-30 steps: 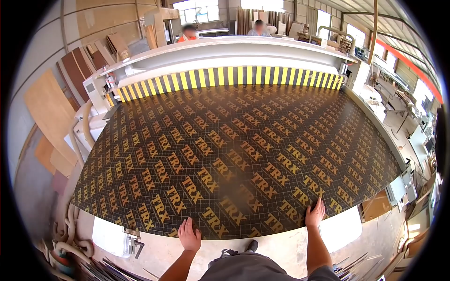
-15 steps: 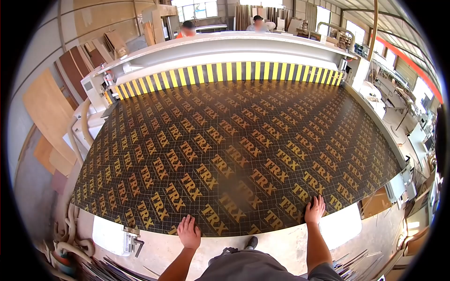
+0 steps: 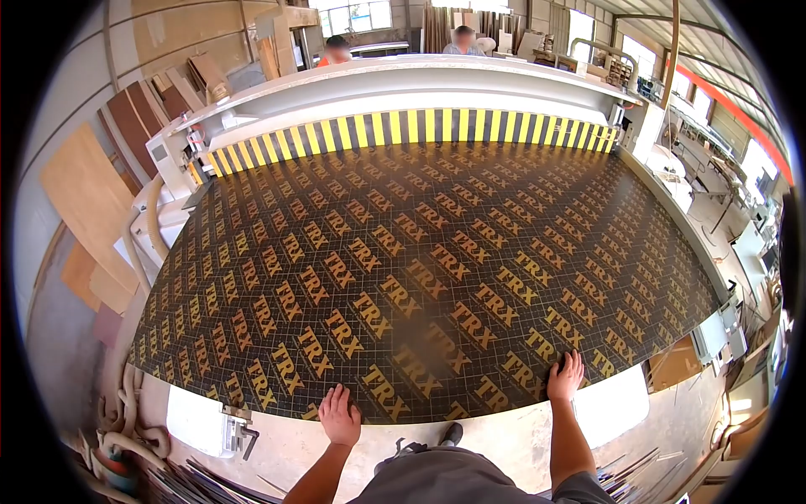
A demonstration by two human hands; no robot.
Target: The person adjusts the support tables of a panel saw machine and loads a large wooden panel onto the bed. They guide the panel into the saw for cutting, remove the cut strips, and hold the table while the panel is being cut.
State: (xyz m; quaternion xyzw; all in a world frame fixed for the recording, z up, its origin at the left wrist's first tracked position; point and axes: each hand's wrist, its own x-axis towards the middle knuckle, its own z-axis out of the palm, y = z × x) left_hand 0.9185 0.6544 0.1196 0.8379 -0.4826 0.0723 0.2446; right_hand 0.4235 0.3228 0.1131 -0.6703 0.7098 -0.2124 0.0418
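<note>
A large dark panel (image 3: 403, 277) printed with gold "TRX" lettering lies flat and spreads across most of the view. My left hand (image 3: 341, 417) rests on its near edge, left of the middle, fingers stretched out over the surface. Farther right, my right hand (image 3: 566, 376) lies on the same edge with its fingers pointing forward. Both palms face down, and the thumbs' undersides are hidden. The panel's far side meets a yellow-and-black striped guard (image 3: 411, 128) under a long white machine beam (image 3: 403, 86).
Two people (image 3: 337, 52) stand behind the beam. A metal clamp fitting (image 3: 239, 433) sits below the panel at lower left. Beige hoses (image 3: 154, 220) run along the left side. Wooden boards (image 3: 88, 197) lean on the left wall. Thin strips (image 3: 214, 483) lie on the floor.
My hands keep their places on the panel's near edge, and the panel shows no clear movement. The person at back right has raised their head slightly.
</note>
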